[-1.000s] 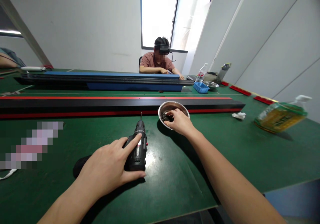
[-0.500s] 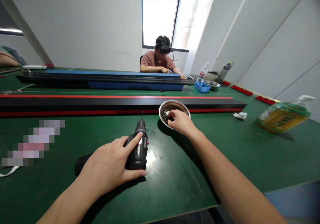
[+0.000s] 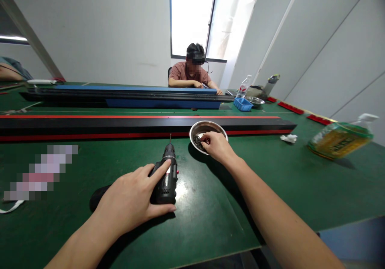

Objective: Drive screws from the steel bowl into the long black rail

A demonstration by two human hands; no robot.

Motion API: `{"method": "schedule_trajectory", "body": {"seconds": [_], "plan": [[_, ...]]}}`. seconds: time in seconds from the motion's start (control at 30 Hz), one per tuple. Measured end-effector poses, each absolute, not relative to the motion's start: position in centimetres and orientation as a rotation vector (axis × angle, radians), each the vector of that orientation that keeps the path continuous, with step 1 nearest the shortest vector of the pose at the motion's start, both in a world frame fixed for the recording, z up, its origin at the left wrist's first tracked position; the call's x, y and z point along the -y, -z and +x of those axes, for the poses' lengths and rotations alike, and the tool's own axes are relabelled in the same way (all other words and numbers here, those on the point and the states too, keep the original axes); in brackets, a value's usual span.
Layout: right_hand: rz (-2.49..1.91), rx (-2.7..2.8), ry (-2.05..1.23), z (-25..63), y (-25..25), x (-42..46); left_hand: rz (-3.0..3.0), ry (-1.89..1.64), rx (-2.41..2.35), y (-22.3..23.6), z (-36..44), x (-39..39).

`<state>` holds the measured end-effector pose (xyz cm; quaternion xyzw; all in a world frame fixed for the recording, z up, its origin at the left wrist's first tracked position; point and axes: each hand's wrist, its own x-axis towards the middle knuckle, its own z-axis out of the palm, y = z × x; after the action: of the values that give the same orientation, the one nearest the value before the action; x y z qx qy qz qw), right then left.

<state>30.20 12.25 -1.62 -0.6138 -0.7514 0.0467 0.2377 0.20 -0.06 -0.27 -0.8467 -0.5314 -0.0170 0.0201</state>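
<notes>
My left hand [image 3: 129, 193] grips a black cordless drill [image 3: 165, 183], which lies on its side on the green table with its bit [image 3: 170, 138] pointing away from me. Index finger and thumb reach along the drill body; the rest of the grip is partly hidden. Inside a round steel bowl [image 3: 223, 129], the fingers of my right hand [image 3: 219, 146] are pinched together over small dark pieces [image 3: 197, 141] that look like screws. Whatever the fingertips hold is too small to make out.
Behind the bowl runs a long black bar with red edges [image 3: 120, 123]. Farther back lie a blue-and-black bar [image 3: 135, 94] and a blue basket [image 3: 243, 104]. At right are a crumpled tissue [image 3: 288, 139] and a bottle of yellow liquid [image 3: 341, 140]. A person [image 3: 192, 68] sits opposite.
The bowl has shifted slightly to the left, and my right hand has moved a little with it, its fingertips drawn closer together. My left hand and the drill stay put.
</notes>
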Motion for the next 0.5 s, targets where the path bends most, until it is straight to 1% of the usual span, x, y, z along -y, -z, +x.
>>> {"method": "schedule_trajectory", "body": {"seconds": [0.5], "plan": [[-1.661, 1.853, -0.164, 30.28, 1.28, -12.22, -2.644, 0.042, 1.665, 0.12, 0.33, 0.06]]}}
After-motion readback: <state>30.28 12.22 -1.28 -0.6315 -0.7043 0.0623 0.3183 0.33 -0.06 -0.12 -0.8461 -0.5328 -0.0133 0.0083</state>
